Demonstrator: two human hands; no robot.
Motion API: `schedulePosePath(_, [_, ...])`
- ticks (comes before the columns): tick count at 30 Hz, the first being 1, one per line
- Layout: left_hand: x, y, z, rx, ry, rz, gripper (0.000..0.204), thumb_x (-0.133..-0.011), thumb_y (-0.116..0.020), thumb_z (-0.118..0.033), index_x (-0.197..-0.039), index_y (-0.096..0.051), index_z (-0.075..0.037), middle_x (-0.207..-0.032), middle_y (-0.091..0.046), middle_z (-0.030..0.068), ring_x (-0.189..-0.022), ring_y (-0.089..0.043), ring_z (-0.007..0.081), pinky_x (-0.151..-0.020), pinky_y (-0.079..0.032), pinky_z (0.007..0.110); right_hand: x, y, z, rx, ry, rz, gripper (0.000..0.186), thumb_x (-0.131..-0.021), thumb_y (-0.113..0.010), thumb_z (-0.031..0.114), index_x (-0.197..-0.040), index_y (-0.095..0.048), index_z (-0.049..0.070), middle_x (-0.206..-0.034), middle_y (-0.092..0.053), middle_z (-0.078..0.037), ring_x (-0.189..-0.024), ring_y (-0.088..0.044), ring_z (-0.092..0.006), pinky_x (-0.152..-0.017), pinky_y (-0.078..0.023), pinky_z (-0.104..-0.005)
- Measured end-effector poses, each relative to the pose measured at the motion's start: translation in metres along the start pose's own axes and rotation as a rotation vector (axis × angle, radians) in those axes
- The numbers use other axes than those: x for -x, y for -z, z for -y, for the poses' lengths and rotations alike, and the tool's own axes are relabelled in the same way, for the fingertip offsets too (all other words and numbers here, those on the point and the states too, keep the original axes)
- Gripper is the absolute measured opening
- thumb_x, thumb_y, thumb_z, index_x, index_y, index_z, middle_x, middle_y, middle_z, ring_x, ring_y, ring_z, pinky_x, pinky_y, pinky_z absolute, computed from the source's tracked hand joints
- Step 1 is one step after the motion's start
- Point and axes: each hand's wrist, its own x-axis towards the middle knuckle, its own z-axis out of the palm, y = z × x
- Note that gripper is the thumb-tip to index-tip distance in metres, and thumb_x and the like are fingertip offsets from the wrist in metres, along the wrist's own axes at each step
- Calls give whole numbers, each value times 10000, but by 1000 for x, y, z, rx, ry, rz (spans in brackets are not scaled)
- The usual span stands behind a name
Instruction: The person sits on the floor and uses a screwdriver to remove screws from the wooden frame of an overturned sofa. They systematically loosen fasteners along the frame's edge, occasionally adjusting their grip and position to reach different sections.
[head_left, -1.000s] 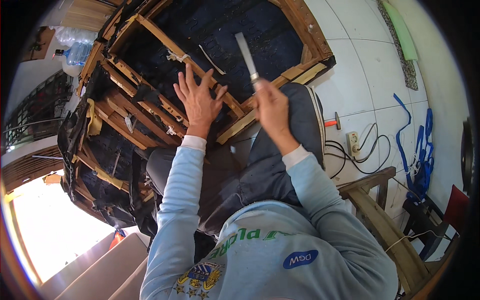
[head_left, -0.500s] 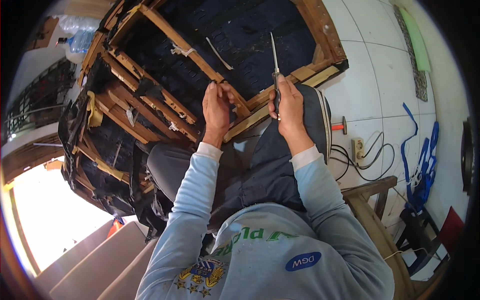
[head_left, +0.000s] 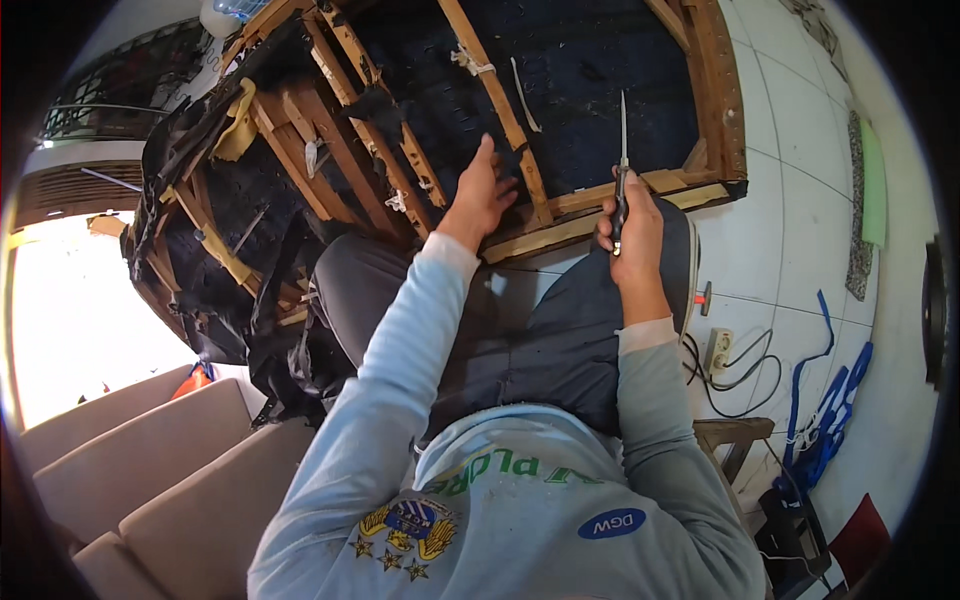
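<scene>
In my right hand (head_left: pixel 638 232) is a screwdriver (head_left: pixel 624 140), its black handle wrapped by my fingers and its long slim metal shaft pointing away from me. The shaft stands above the dark fabric (head_left: pixel 590 70) inside a wooden furniture frame (head_left: pixel 722 90). My left hand (head_left: pixel 480 200) holds nothing; its thumb is raised and its fingers are apart, partly hidden behind the palm. It hovers over the frame, left of a wooden slat (head_left: pixel 508 115) with a scrap of white material (head_left: pixel 470 62) tied round it. A loose pale strip (head_left: pixel 524 95) lies on the fabric.
Torn black cloth (head_left: pixel 275 350) and yellow foam (head_left: pixel 237 125) hang at the frame's left. Beige cushions (head_left: pixel 180 465) stand lower left. On the tiled floor at right are a hammer (head_left: pixel 705 298), a power socket (head_left: pixel 719 350) with black cable, blue straps (head_left: pixel 835 410) and a wooden stool (head_left: pixel 735 435).
The view has shifted, so the frame appears farther right. My left hand has left the slat and its fingers have spread. My right hand still grips the screwdriver.
</scene>
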Motion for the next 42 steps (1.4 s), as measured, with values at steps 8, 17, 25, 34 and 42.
schedulePosePath(8, [-27,5,0,466,-145,-4,245,-1149,-568,-444,-1076,-635,-220,-819,-473,-56,-779,-448,133,-725,-375,347,-7,-7,-8,46,34,3,318,-1149,-588,370,-1276,-690,97,-788,-598,-15,-525,-553,-125,-411,-351,-278])
schedulePosePath(17, [208,47,42,8,9,435,355,-1162,-553,-347,-877,-553,-137,-720,-426,-33,-636,-398,101,-604,-354,280,-5,-5,-10,149,46,-33,327,-1150,-583,345,-1286,-693,70,-785,-588,-21,-535,-556,-124,-416,-355,-288])
schedulePosePath(25, [99,19,-15,-544,-652,-82,480,-1129,-617,-441,-1266,-669,17,-790,-643,44,-707,-642,195,-699,-541,353,-4,-12,-18,335,125,-36,353,-1112,-665,372,-1267,-702,56,-810,-581,0,-544,-525,-91,-433,-349,-260])
schedulePosePath(34, [25,13,12,-1074,-898,-77,339,-1057,-642,-324,-1160,-750,-19,-1134,-748,201,-1020,-722,401,-914,-574,478,2,-20,-16,287,117,-37,374,-1114,-665,377,-1302,-678,54,-793,-564,9,-543,-530,-87,-439,-350,-261])
schedulePosePath(42, [42,17,9,139,-326,498,421,-1154,-512,-300,-799,-521,-75,-812,-650,66,-756,-591,149,-705,-472,266,-5,-20,-21,339,120,-5,368,-1107,-679,377,-1279,-669,52,-778,-555,14,-541,-534,-87,-438,-350,-261])
